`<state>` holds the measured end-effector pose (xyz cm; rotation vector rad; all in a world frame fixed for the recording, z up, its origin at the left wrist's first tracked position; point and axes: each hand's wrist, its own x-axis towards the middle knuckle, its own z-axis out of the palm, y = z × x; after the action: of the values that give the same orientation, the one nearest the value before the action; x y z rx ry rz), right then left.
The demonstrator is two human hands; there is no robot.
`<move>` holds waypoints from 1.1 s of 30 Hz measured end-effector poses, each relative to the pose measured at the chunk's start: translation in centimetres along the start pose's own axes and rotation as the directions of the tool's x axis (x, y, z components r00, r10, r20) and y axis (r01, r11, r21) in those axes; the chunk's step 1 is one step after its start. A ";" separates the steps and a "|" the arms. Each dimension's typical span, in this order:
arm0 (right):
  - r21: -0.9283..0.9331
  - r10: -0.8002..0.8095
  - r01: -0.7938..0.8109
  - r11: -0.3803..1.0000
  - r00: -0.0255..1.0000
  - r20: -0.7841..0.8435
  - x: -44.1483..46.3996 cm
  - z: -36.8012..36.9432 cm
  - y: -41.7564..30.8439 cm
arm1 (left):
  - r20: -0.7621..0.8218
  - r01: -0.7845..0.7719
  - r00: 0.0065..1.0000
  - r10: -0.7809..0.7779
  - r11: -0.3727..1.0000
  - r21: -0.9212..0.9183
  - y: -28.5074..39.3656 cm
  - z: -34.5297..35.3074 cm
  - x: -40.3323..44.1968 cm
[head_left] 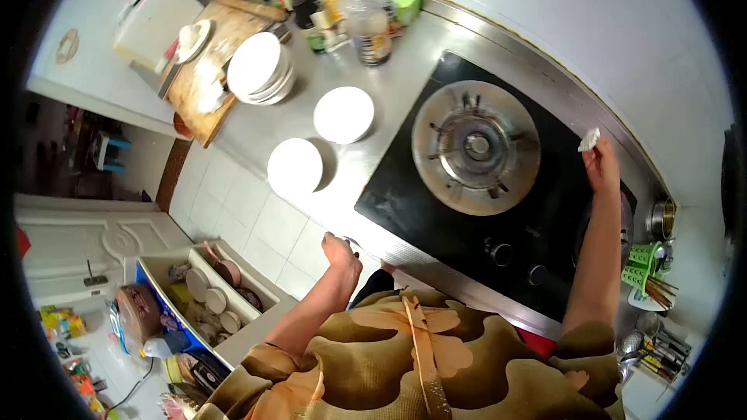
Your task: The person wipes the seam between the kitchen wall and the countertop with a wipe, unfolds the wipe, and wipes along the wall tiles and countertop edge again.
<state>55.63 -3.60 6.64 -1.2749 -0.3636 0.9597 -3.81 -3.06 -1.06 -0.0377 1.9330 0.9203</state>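
My right hand [601, 167] is raised over the right side of the black gas stove [397, 179], near the back wall. Its fingers pinch a small crumpled white tissue or cloth [589, 139]. By the counter's front edge, left of the stove, is my left hand [341, 253], its fingers curled in; what they hold, if anything, cannot be made out. Beyond it on the steel counter are one white bowl or plate [295, 166] and another white bowl or plate [344, 114]. The round metal burner [476, 145] has no pot on it.
A stack of white bowls [261, 70] stands beside a wooden cutting board [204, 93]. Sauce bottles, including a red-capped bottle [366, 23], crowd the back corner. An open drawer [210, 295] juts out at lower left. A green utensil holder [643, 264] is at right.
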 end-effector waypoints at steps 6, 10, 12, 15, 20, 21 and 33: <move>0.232 0.028 -0.026 0.972 1.000 -0.007 -1.7 5.7 0.4 | -0.093 -0.429 0.903 0.419 0.876 -0.219 6.6 -6.5 10.1; 0.405 -0.068 -0.036 0.914 0.969 0.239 -5.2 12.5 -2.5 | -0.044 -0.732 0.671 0.741 0.651 -0.200 16.0 -4.0 11.2; 0.399 -0.104 -0.018 0.917 0.953 0.283 -5.9 16.6 -3.6 | 0.044 -0.740 0.631 0.774 0.618 -0.267 19.6 -2.0 12.2; 0.369 -0.112 -0.037 0.929 0.921 0.373 -4.9 19.9 -4.2 | -0.035 -0.819 0.569 0.821 0.562 -0.115 22.3 -0.4 14.1; 0.306 -0.070 -0.017 0.952 0.961 0.269 -1.2 23.4 -3.1 | 0.033 -0.858 0.508 0.861 0.502 0.106 25.0 0.3 18.3; 0.301 -0.069 -0.016 0.953 0.961 0.269 -0.5 23.8 -3.2 | 0.032 -0.864 0.485 0.874 0.473 0.170 25.3 0.9 18.4; -0.273 -0.223 0.266 0.924 0.958 0.179 10.6 38.1 -1.0 | 0.127 -0.807 0.248 0.960 0.132 0.576 25.8 4.4 13.1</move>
<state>35.20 28.89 16.19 -1.3916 -0.7868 0.8034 -17.57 22.49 2.78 1.6793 2.3705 1.0622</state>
